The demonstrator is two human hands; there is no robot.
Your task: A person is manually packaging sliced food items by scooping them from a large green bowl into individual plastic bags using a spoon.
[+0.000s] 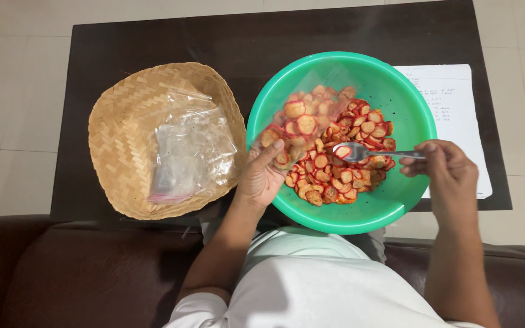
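We see our left hand (262, 176) at the centre of the frame, fingers closed on the edge of a clear plastic bag (308, 115) that it holds over the left side of a green bowl (396, 85). The bag slants up and to the right from the hand, and a few red-rimmed chips (360, 152) already lie inside it. Our right hand (448, 170), at the right of the frame, pinches the handle of a metal spoon (360, 152) that reaches left into the bowl; one chip rests in the spoon's bowl, just right of the bag's mouth and apart from it.

The rest of the chips lie heaped in the middle of the green bowl, below and to the right of the bag, under the spoon. The bowl sits on a dark table (153, 42). To its left, touching its rim, stands a woven bamboo basket (116, 121) holding a flat stack of empty clear bags (192, 152). A written sheet of paper (457, 97) lies partly under the bowl at the right.
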